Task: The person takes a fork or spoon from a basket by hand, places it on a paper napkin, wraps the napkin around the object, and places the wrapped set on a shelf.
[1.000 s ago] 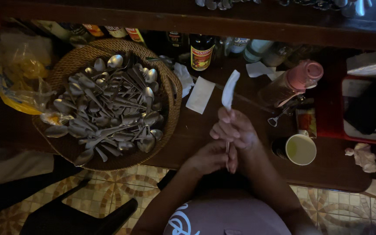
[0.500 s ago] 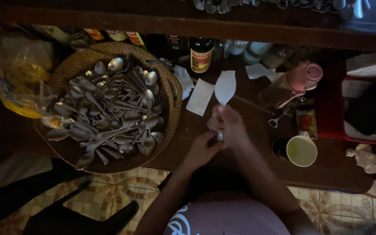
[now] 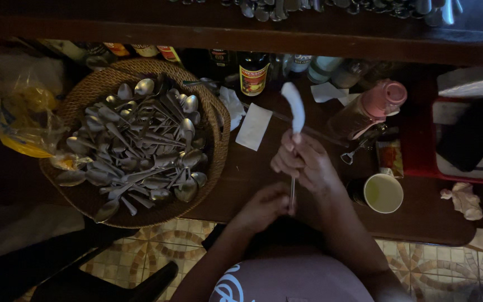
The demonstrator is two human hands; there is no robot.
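My right hand [image 3: 303, 164] grips the upper part of a spoon [image 3: 292, 190] whose bowl end is wrapped in a white paper napkin [image 3: 296, 109] that sticks up above my fingers. My left hand [image 3: 265, 206] holds the lower end of the spoon's handle, just below the right hand. Both hands hover over the dark wooden table [image 3: 264, 173]. A round wicker basket [image 3: 216, 151] full of several metal spoons [image 3: 141, 145] sits to the left of my hands. A flat white napkin [image 3: 254, 127] lies on the table between the basket and my hands.
A pale cup [image 3: 383, 193] stands right of my hands, with a pink-lidded bottle [image 3: 367, 112] and scissors [image 3: 359, 148] behind it. Sauce bottles [image 3: 254, 72] line the back. Yellow plastic bags [image 3: 20, 120] lie far left, a red tray [image 3: 420, 145] and crumpled tissue [image 3: 464, 199] far right.
The napkin, spread flat above my right hand before, is now wound tight around the spoon's end. My left hand slid down the handle away from the right hand.
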